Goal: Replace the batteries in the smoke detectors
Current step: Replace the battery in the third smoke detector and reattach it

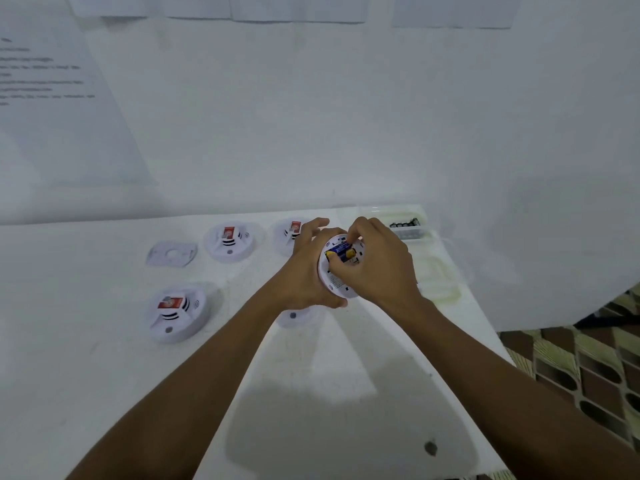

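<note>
My left hand (308, 271) grips a white round smoke detector (337, 284), lifted off the table and tilted so its back faces me. In its open compartment lie blue and yellow batteries (341, 252). My right hand (374, 261) reaches over the detector from the right, and its thumb and fingertips pinch the batteries. Three more white detectors with red stickers stand on the table: front left (176, 313), back middle (229, 242) and one (287, 233) partly hidden behind my left hand. A further detector (294, 317) shows under my left wrist.
A flat white mounting plate (171, 253) lies at the back left. A clear plastic box with dark batteries (405, 225) stands at the back right, its lid (436, 275) lying in front of it. The table's right edge (491, 327) drops to a patterned floor. A white wall stands behind.
</note>
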